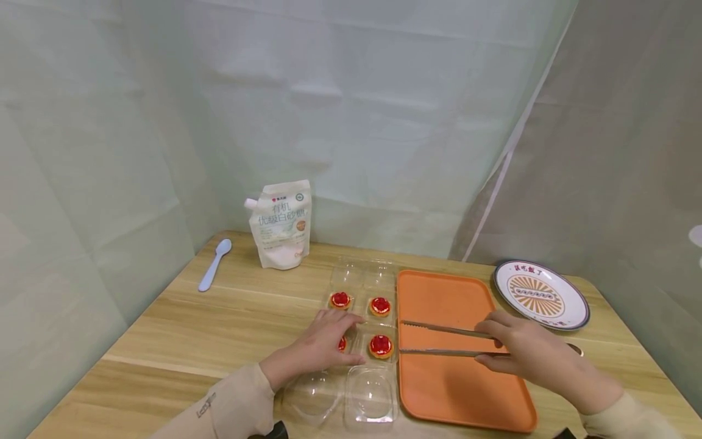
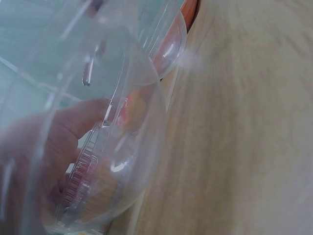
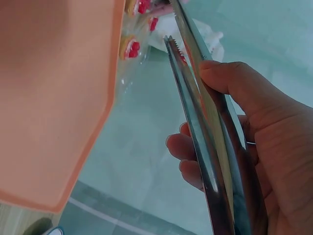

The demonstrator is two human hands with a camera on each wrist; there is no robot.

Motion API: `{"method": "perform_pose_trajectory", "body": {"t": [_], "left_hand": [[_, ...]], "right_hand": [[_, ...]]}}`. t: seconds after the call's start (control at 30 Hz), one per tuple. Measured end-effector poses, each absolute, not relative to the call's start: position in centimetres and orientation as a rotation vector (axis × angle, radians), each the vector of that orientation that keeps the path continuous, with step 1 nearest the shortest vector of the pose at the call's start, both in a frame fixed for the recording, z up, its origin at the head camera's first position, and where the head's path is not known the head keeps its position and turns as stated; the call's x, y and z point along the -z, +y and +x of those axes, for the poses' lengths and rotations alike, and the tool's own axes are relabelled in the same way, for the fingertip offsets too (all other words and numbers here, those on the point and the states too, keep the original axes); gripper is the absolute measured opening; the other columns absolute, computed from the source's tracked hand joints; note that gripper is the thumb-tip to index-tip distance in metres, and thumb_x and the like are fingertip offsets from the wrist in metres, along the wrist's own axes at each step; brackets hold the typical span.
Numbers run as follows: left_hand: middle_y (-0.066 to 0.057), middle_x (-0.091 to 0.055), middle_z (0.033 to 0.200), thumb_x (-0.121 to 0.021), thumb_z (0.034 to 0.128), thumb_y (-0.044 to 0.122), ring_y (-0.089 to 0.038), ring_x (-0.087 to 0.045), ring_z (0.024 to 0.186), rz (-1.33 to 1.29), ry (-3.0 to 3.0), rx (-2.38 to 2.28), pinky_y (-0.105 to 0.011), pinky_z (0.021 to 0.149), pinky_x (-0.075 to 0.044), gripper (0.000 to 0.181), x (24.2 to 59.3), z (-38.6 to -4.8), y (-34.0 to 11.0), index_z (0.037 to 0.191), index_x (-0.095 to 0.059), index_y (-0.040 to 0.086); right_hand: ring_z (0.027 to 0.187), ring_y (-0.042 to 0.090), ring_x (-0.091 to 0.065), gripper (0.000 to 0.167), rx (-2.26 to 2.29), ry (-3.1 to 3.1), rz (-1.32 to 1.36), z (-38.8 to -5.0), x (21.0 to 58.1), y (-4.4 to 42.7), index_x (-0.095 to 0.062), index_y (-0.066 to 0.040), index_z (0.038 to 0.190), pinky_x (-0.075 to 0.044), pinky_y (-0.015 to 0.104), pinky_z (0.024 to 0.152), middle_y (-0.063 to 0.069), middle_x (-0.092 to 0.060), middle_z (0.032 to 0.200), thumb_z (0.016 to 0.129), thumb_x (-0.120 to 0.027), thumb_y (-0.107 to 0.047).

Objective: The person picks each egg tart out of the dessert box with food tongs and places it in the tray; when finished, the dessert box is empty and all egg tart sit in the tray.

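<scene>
A clear plastic container point(image 1: 371, 393) with round compartments lies on the table. Several small red-topped tarts sit in its middle compartments, among them one front right point(image 1: 381, 346) and one behind it point(image 1: 380, 306). My left hand point(image 1: 318, 341) rests on the container with thumb and fingers apart, partly covering another tart point(image 1: 342, 344). The left wrist view looks through the clear plastic point(image 2: 142, 161) at the thumb by its rim. My right hand point(image 1: 526, 347) grips metal tongs point(image 1: 450, 352) above the orange tray point(image 1: 446, 292). The tongs' tips are parted, pointing left, with nothing between them.
A white plate point(image 1: 510, 286) with a patterned centre stands right of the tray, near the back. A white spouted pouch point(image 1: 282, 228) stands at the back left. The light blue spoon point(image 1: 215, 265) lies left of it. Curtains surround the wooden table point(image 1: 181, 341).
</scene>
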State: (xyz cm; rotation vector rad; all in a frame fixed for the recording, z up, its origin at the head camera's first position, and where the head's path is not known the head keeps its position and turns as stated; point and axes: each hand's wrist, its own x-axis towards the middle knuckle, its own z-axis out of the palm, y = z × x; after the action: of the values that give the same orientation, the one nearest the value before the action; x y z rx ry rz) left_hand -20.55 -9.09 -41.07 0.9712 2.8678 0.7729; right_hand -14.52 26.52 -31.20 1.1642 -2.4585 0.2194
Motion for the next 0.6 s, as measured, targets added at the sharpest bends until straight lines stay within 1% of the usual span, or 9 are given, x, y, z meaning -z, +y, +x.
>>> {"method": "perform_pose_trajectory", "body": {"t": [0.13, 0.23, 0.43, 0.6], "left_hand": [[-0.004, -0.058, 0.13, -0.076, 0.0747, 0.05, -0.027, -0.046, 0.127, 0.971, 2.864, -0.779, -0.051, 0.113, -0.029, 0.071, 41.0, -20.5, -9.1, 0.133, -0.053, 0.017], [-0.003, -0.058, 0.13, -0.076, 0.0747, 0.05, -0.027, -0.046, 0.127, 0.972, 2.868, -0.772, -0.05, 0.113, -0.03, 0.071, 41.0, -20.6, -9.1, 0.133, -0.053, 0.017], [-0.003, -0.058, 0.13, -0.075, 0.0744, 0.051, -0.026, -0.047, 0.126, 0.971, 2.884, -0.751, -0.048, 0.112, -0.032, 0.072, 41.1, -20.6, -9.1, 0.133, -0.053, 0.017], [-0.004, -0.058, 0.132, -0.075, 0.0741, 0.052, -0.026, -0.047, 0.126, 0.979, 2.897, -0.737, -0.048, 0.112, -0.032, 0.073, 41.3, -20.6, -9.1, 0.134, -0.052, 0.017]], "right_hand": [[0.064, -0.008, -0.045, 0.03, -0.184, -2.488, 1.162, -14.7, 31.3, 25.8, -0.066, -0.014, 0.094, -0.034, 0.006, 0.05, -0.011, -0.053, 0.085, 0.074, -0.082, -0.029], [0.062, -0.006, -0.047, 0.032, -0.145, -2.496, 1.16, -15.0, 31.5, 25.3, -0.068, -0.013, 0.094, -0.036, 0.008, 0.049, -0.01, -0.055, 0.083, 0.071, -0.084, -0.028], [0.06, -0.004, -0.052, 0.033, -0.112, -2.506, 1.164, -15.4, 31.9, 24.3, -0.069, -0.011, 0.094, -0.039, 0.009, 0.049, -0.007, -0.056, 0.083, 0.069, -0.084, -0.027], [0.058, -0.007, -0.047, 0.032, -0.075, -2.53, 1.162, -15.7, 32.1, 23.8, -0.07, -0.012, 0.092, -0.038, 0.01, 0.048, -0.006, -0.057, 0.081, 0.069, -0.084, -0.028]]}}
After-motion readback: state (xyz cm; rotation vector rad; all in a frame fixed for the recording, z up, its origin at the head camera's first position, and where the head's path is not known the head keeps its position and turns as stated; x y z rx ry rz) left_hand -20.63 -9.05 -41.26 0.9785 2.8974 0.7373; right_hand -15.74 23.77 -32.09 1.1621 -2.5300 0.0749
